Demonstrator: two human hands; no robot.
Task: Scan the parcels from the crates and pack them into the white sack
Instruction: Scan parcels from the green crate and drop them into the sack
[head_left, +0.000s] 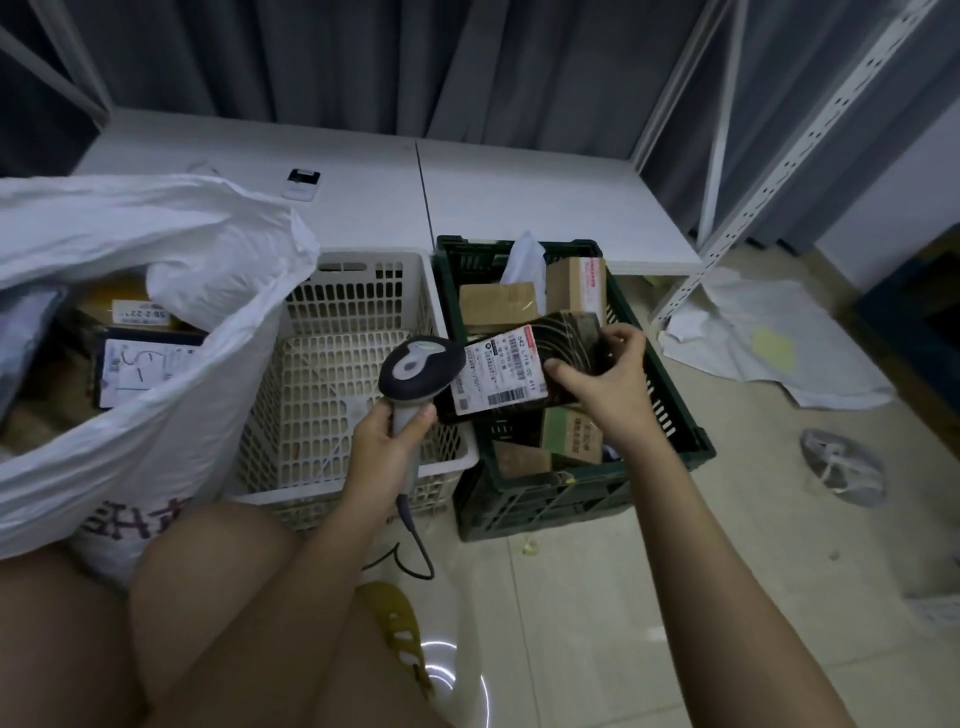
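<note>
While a black parcel (524, 366) is held label-up over the green crate (670, 410), right hand (605, 387) fingers clamped on it | a scanner (415, 371) is gripped in the left hand (387, 441), fingers closed round its handle | white sack (171, 322), part-filled, far left | white crate (358, 384) between.

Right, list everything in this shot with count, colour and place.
white sack: one, white, far left, open, parcels inside
white crate: one, middle, no parcels visible
green crate: one, dark green, right of white crate
cardboard parcels: several, brown, in green crate
black parcel: one, white label, over green crate
scanner: one, grey and black, beside label
small device: one, white, on table
left hand: grips scanner
right hand: holds black parcel
</note>
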